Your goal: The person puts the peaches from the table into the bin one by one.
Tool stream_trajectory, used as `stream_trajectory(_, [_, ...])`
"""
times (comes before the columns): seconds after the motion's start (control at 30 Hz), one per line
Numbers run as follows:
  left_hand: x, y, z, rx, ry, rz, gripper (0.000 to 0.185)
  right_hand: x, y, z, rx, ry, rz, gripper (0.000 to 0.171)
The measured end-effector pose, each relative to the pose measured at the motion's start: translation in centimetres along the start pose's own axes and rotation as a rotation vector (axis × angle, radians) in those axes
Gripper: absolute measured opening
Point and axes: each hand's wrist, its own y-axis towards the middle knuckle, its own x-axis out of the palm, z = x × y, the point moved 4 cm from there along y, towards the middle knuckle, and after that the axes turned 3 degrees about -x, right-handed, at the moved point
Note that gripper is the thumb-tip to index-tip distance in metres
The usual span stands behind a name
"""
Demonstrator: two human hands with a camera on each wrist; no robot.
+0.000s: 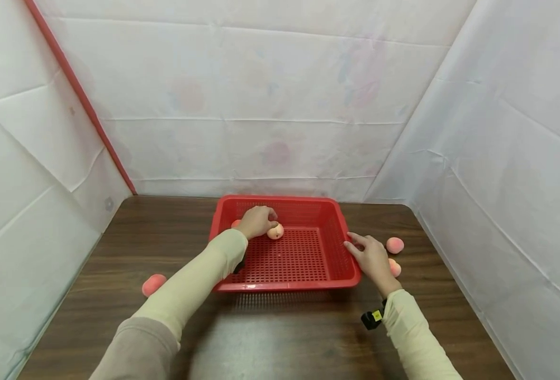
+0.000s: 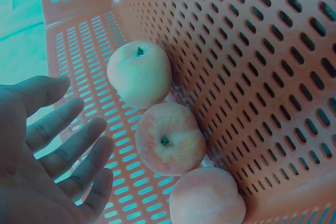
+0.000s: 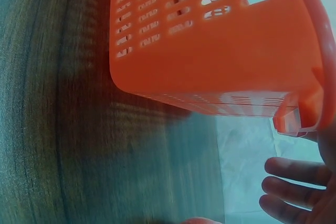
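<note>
The left hand [image 1: 257, 220] was spread open inside the red basket [image 1: 308, 285], just beside three peaches [image 2: 169, 139] lined up against its wall. The right hand [image 1: 372, 259], fingers straight, touched the basket's rim, probably to keep it from sliding

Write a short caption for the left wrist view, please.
Left hand open beside three peaches lying in a row against the wall of a red basket.

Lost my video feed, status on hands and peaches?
Left hand open in basket, three peaches beside it. Right hand open at basket's right wall. No grip. Nothing blocking.
</note>
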Motion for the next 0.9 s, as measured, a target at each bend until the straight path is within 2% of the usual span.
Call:
stream_trajectory(0.23, [-0.9, -0.2, 0.1, -0.022, -0.016, 0.002, 0.030, 0.1, -0.1, 0.3, 0.003, -0.011, 0.018, 0.045])
stream_trajectory(0.47, [-1.8, -0.5, 0.1, 0.000, -0.020, 0.034, 0.027, 0.0, -0.2, 0.2, 0.008, -0.017, -0.024, 0.048])
stream_trajectory(0.67, [-2.8, -0.9, 0.2, -0.020, -0.057, 0.039, 0.027, -0.1, -0.4, 0.1, 0.011, 0.013, -0.049, 0.047])
stream_trajectory(0.9, [-4.3, -1.5, 0.2, -0.008, -0.047, 0.077, 0.028, -0.1, -0.2, -0.1, -0.014, 0.026, -0.029, 0.044])
